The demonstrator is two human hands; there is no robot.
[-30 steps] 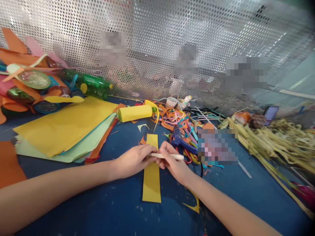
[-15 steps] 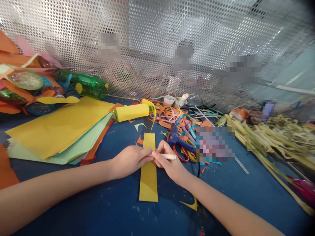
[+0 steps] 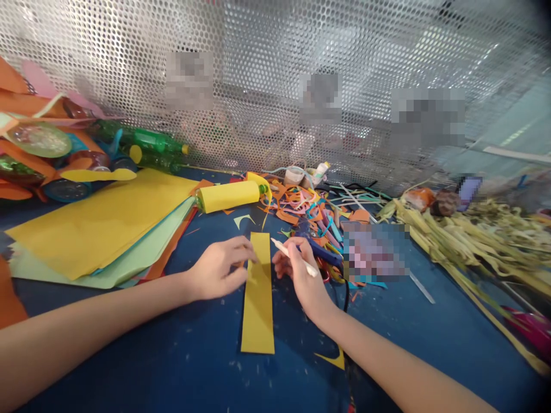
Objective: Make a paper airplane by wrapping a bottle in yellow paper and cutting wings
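Note:
A long yellow paper strip (image 3: 258, 310) lies upright in view on the blue table. My left hand (image 3: 224, 268) is at its left edge, fingers loosely apart and holding nothing. To the right of the strip, my right hand (image 3: 303, 275) grips a white pen (image 3: 282, 248), its tip pointing up and left beside the strip. Beyond the strip lies a bottle wrapped in yellow paper (image 3: 232, 196), its green neck to the right. Blue-handled scissors or a similar tool (image 3: 325, 252) lies partly hidden behind my right hand.
Stacked coloured paper sheets (image 3: 107, 221) lie at left, below decorated bottles (image 3: 71, 149). Paper scraps (image 3: 297, 201) are heaped beyond my right hand. Dried husks (image 3: 456, 241) spread at right. A perforated metal screen (image 3: 267, 69) stands at the back, with people dimly seen behind it.
My hands have drawn apart, the left lifting off the strip's middle and the right moving right. The pen has swung from lying level to pointing up and left.

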